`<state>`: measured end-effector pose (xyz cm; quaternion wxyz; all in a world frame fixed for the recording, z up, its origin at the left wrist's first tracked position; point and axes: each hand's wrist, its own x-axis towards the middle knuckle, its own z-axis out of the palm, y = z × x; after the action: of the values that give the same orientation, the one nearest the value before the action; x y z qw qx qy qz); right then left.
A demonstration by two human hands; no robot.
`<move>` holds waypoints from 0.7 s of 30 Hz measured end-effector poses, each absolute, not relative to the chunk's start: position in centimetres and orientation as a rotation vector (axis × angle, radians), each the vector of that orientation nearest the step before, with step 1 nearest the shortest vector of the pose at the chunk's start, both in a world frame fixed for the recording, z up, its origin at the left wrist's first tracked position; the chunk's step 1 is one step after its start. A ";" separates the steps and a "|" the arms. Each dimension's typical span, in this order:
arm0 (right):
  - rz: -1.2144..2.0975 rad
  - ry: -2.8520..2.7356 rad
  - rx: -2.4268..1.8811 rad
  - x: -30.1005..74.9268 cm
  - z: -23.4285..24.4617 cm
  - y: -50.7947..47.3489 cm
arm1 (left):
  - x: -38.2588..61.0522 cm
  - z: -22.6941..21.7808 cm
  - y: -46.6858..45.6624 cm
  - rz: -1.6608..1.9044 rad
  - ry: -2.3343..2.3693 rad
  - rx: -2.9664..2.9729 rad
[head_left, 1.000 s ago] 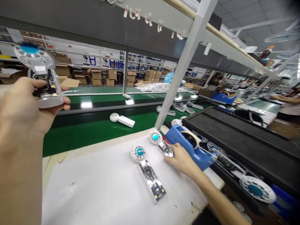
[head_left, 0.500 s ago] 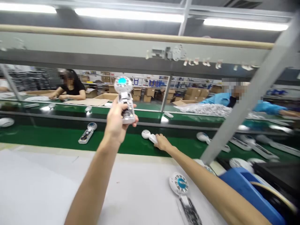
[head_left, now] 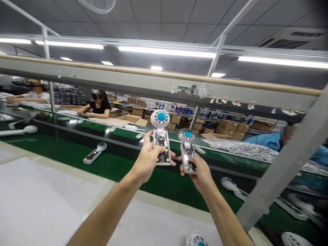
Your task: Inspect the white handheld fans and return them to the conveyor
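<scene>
My left hand [head_left: 145, 160] grips a white handheld device [head_left: 160, 119] with a round, vented head and a blue centre. Its handle has no cover, so a dark circuit board shows, and my thumb lies across it. Just to the right, my right hand [head_left: 203, 172] holds a second white device [head_left: 186, 135] of the same kind by its open handle. Both stand upright, heads up, side by side over the green conveyor belt [head_left: 123, 167]. A similar device [head_left: 95, 152] lies on the belt to the left. Another device [head_left: 196, 239] is partly visible at the bottom edge.
A slanted grey post [head_left: 271, 171] rises at the right, with more devices [head_left: 232, 186] beside it on the belt. White sheeting [head_left: 46, 201] covers the near bench. Beyond a rail [head_left: 128, 144], co-workers [head_left: 98, 106] sit near cardboard boxes [head_left: 227, 128] and a heap of small parts [head_left: 235, 147].
My right hand has lifted a device off the belt and brought it beside the one in my left hand. The view has tilted upward.
</scene>
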<state>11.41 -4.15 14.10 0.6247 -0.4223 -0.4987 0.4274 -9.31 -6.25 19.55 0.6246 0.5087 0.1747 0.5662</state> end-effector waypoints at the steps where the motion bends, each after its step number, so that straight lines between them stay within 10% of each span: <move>1: 0.952 -1.158 -0.915 11.1 15.0 -5.1 | -9.3 19.4 -6.3 1.315 0.385 1.219; 21: 1.006 -1.298 -0.713 10.9 18.6 -10.8 | -7.8 17.7 -7.0 1.285 0.328 1.485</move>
<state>10.92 -10.81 18.64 0.6253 -0.3107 -0.5657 0.4386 -7.78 -7.00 17.69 0.5440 0.6258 0.1383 0.5415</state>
